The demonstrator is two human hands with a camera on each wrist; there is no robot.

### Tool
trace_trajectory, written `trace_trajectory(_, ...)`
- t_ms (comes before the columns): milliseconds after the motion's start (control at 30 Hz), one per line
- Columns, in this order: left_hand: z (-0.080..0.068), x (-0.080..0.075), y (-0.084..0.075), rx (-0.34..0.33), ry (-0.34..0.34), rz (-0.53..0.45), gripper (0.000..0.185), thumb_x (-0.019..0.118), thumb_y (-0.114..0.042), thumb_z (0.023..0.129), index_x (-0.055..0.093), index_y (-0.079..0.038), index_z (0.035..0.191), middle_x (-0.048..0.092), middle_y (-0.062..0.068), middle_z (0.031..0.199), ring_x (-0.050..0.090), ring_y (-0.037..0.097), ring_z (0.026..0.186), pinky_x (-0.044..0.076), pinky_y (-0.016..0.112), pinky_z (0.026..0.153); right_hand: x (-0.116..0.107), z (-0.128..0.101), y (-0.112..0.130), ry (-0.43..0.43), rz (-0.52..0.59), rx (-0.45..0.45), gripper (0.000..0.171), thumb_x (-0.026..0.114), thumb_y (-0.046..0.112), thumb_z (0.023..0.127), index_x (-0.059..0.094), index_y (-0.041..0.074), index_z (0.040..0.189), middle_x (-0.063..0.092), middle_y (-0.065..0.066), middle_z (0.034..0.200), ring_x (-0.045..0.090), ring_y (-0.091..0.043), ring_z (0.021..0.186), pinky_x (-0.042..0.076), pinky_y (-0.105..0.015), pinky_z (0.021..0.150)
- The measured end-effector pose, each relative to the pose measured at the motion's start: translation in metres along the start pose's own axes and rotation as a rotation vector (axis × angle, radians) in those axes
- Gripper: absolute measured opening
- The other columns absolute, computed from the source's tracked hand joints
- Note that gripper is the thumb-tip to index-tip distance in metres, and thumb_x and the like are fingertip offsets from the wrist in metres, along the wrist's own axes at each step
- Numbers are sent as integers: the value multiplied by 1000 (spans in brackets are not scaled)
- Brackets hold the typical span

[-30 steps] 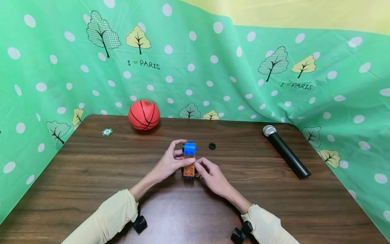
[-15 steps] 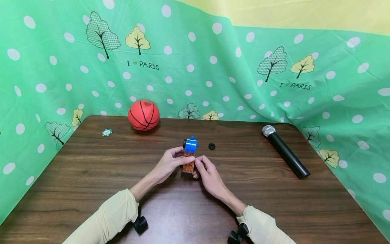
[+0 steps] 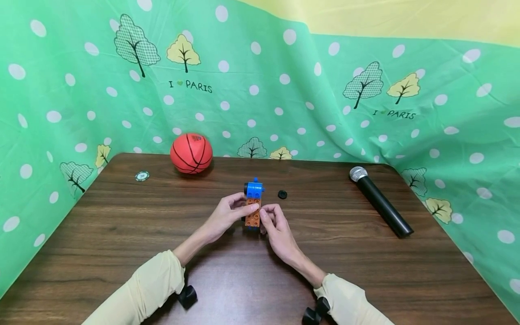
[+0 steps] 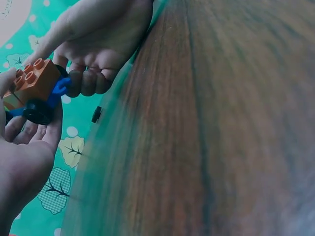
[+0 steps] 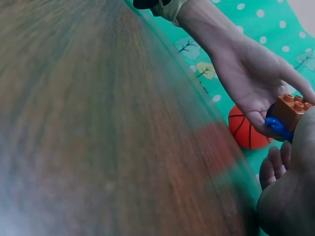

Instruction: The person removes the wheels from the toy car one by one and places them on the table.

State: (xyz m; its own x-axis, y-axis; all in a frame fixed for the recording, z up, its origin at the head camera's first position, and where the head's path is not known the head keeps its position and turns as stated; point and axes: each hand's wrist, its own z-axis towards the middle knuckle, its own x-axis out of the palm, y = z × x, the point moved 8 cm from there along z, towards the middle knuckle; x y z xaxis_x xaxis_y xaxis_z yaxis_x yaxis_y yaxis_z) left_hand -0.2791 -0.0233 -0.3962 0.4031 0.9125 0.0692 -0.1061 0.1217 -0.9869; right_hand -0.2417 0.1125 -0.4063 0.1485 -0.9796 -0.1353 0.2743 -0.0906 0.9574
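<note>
A small toy of building bricks (image 3: 253, 203), orange below and blue on top with a black wheel, is held above the middle of the wooden table (image 3: 122, 234). My left hand (image 3: 227, 215) pinches its orange part from the left, thumb and fingers round it. My right hand (image 3: 273, 224) grips the orange block (image 4: 33, 82) from the right. In the left wrist view a black wheel (image 4: 37, 112) shows under the orange block. In the right wrist view the orange block (image 5: 291, 110) sits on a blue piece (image 5: 277, 128).
A loose black wheel (image 3: 282, 194) lies just right of the toy. A small basketball (image 3: 191, 153) and a round chip (image 3: 141, 176) lie at the back left. A black microphone (image 3: 380, 201) lies at the right. Green patterned cloth (image 3: 284, 90) surrounds the table.
Both hands have lifted the brick toy a little and tilted it more upright. My left fingers moved off the blue top down to the orange part.
</note>
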Motion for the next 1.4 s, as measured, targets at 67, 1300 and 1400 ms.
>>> trace_trajectory(67,0,0,-1,9,1,2,33,69,-14,98,65,7,122,72,10,107,68,18,99,54,33,93,1,0,1,0,-8,-18,15,44,9,112,49,-5,115,57,-5,83,53,-17,74,47,-26,69)
trace_trajectory(1300,-1,4,4,-14,35,-265,34,56,-5,104,53,15,131,67,17,113,66,16,101,56,32,89,0,-1,9,1,-69,-239,13,50,-2,107,54,-8,118,61,-12,92,62,-23,80,55,-33,72)
trace_trajectory(1400,-1,4,3,-11,39,-249,33,57,-6,103,54,14,130,67,14,112,65,16,100,56,32,89,-2,-3,15,-21,-135,-334,12,52,-7,104,58,-6,115,62,-14,86,63,-31,74,56,-33,68)
